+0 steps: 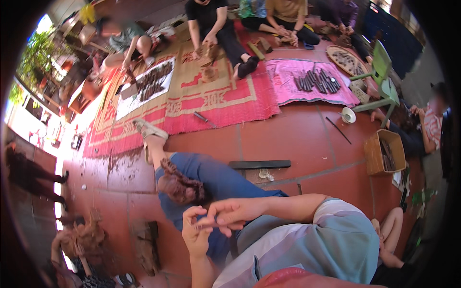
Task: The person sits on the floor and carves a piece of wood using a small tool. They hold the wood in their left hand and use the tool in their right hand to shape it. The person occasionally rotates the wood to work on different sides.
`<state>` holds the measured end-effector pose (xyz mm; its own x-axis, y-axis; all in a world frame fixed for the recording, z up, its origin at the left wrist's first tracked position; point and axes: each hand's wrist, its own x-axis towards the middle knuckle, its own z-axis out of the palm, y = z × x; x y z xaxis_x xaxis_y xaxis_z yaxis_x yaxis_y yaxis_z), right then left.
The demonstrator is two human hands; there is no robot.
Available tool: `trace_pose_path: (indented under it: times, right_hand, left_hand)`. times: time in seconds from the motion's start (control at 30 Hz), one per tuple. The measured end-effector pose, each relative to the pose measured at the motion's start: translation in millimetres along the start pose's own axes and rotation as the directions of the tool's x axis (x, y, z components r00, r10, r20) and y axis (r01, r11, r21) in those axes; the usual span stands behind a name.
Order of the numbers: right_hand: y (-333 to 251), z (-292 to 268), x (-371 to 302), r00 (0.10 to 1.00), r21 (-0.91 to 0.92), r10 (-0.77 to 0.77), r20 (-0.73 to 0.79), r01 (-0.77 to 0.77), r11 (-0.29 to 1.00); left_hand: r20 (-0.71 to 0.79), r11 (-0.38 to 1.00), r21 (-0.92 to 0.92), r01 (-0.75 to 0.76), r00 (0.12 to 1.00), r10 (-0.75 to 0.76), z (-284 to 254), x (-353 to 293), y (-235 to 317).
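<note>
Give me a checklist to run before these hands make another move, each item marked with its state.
1. Brown carving supported: ok, it rests on the blue trouser leg.
2. Carving gripped: not ok, neither hand grips it.
3. Left hand and right hand empty: cannot tell, something small may be between them.
4. Dark flat bar off the leg: ok, on the tiled floor.
5. Tools on the pink cloth: ok.
</note>
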<state>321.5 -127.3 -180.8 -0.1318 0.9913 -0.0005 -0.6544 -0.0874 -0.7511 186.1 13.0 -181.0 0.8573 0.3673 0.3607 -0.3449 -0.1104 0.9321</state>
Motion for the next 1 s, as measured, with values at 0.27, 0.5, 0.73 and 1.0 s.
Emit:
trace_pose_path:
  times: [0.27, 0.5, 0.73, 1.0]
  right_hand:
    - [3, 1, 15, 0.957, -0.292, -0.217, -0.194, 0.155, 0.944]
    - [-8, -10, 7, 0.811, -0.386, -0.448, -0.377, 0.302, 0.871]
    - [-19, -9, 4, 0.714, -0.482, -0.584, -0.387, 0.383, 0.788]
    - [-28, -15, 0, 0.713, -0.452, -0.591, -0.377, 0.416, 0.790]
  left_hand:
    - [-0.316, 0.980, 0.193, 0.048, 0.949, 0.015, -10, -17, 12]
    - [-0.282, 0.737, 0.667, -0.112, 0.877, 0.388, -38, 60, 34]
    - [-0.156, 0.746, 0.662, 0.066, 0.986, 0.051, -35, 79, 1]
    - [-0.280, 0.693, 0.711, 0.120, 0.952, 0.121, -22, 88, -20]
